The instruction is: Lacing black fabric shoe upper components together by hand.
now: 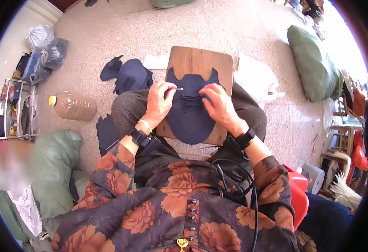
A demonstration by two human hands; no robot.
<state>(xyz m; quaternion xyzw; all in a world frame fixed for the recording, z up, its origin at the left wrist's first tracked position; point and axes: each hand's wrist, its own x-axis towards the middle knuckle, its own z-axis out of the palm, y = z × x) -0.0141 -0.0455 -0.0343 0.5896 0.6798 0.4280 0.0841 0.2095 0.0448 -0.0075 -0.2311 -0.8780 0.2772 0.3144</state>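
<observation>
A dark blue fabric piece (192,122), shaped like a shoe upper with two prongs at its far end, lies on a wooden board (201,59) between my knees. Dark threads cross its middle. Over its left side, my left hand (160,101) is closed on a small tool (180,88), whose short silvery tip points right; the rest of it is hidden by the fingers. On the opposite side, my right hand (218,104) pinches the piece near its edge, fingers bent and pressed together. Its fingertips are partly hidden.
More dark blue pieces (131,75) lie on the floor beyond my left knee, with another (106,132) beside that knee. A yellow-capped plastic jug (75,106) lies left. White plastic (257,80) spreads right of the board. Green sacks (314,63) and a red seat (298,193) stand around.
</observation>
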